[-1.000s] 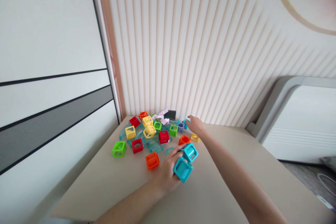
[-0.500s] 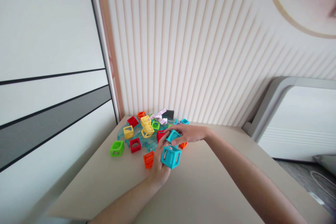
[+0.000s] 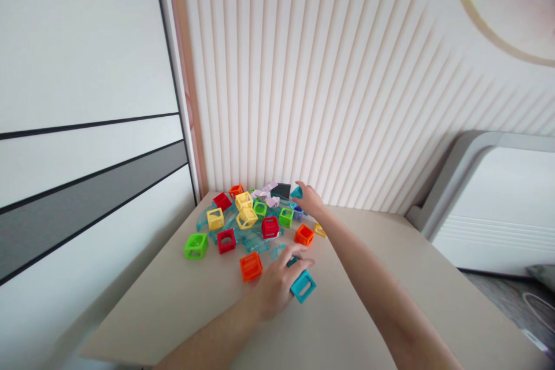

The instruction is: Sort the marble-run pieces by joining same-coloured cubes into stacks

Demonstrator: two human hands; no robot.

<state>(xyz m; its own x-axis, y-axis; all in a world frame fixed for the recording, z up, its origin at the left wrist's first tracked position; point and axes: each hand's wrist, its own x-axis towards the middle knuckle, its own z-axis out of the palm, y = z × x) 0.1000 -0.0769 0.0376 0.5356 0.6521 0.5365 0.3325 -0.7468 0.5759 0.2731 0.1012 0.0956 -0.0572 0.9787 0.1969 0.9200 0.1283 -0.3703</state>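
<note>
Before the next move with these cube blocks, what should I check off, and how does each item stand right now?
1. Left hand grips teal cubes: ok.
2. Cubes rest on the table: cannot tell.
3. Right hand is at a teal piece by the wall: ok.
4. Right hand has closed on that piece: cannot tell.
5. Orange cube lies apart from the left hand: ok.
6. The arms do not cross: ok.

On the beige table, hollow cubes show plain bright colours: teal under the left hand, orange, red, green and yellow. Clear blue curved pieces lie among them. The striped wall panel is cream.
</note>
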